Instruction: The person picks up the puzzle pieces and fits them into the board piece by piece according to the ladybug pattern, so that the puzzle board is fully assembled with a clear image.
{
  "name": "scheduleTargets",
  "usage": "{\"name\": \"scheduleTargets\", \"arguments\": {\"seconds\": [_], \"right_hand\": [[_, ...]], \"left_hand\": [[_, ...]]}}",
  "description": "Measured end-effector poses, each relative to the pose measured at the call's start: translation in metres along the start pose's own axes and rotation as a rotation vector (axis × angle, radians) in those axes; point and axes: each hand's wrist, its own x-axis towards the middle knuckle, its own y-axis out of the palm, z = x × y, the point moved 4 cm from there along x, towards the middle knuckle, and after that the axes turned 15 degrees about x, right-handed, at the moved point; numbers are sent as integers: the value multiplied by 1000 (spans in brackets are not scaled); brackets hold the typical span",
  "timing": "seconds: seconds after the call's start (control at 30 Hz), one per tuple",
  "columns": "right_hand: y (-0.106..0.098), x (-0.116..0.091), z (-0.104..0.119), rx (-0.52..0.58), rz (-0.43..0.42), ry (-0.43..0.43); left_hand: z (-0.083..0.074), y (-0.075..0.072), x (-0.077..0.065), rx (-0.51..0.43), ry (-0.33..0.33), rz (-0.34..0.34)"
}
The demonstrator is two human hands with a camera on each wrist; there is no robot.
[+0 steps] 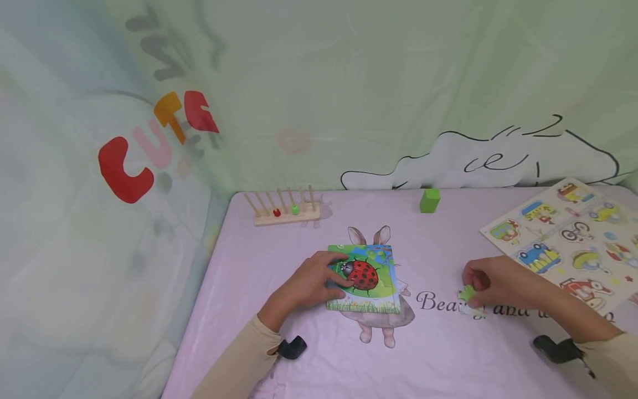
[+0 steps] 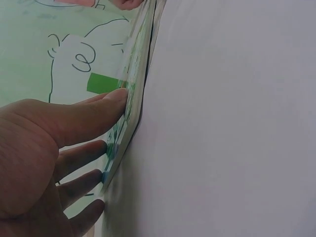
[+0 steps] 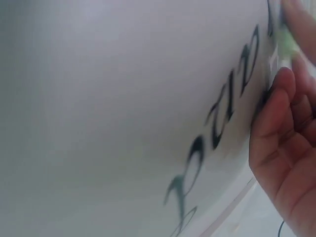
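A square ladybug jigsaw puzzle (image 1: pixel 365 277) lies flat on the table, green with a blue corner. My left hand (image 1: pixel 311 281) rests on its left side, fingers spread and nearly straight; in the left wrist view the thumb touches the puzzle's near edge (image 2: pixel 129 101). To the right of the puzzle, low over the printed lettering, my right hand (image 1: pixel 500 284) pinches a small green and pale puzzle piece (image 1: pixel 467 293) between thumb and fingers. That piece appears only as a blurred green patch (image 3: pixel 286 43) in the right wrist view, partly hidden by the fingers.
A wooden peg rack (image 1: pixel 286 214) with one red and one green bead stands at the back left. Near the back edge is a green block (image 1: pixel 430 200). Vehicle picture boards (image 1: pixel 550 227) lie at the right, beside my right forearm. Printed curtains (image 1: pixel 319 100) hang behind the table.
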Motion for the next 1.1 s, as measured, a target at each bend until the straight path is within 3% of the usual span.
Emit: {"name": "scheduleTargets", "arguments": {"seconds": [0.27, 0.4, 0.6, 0.73, 0.93, 1.1], "right_hand": [[-1, 12, 13, 68, -39, -104], [3, 20, 23, 156, -58, -169], [18, 32, 42, 399, 17, -195], [26, 39, 55, 478, 69, -216], [40, 47, 73, 625, 128, -166], [53, 53, 85, 629, 110, -99]], "left_hand": [[0, 0, 0, 3, -4, 8], [0, 0, 0, 9, -6, 4], [-1, -1, 0, 2, -12, 18], [-1, -1, -1, 5, -13, 22], [-1, 0, 0, 7, -12, 14], [-1, 1, 0, 20, -20, 16]]}}
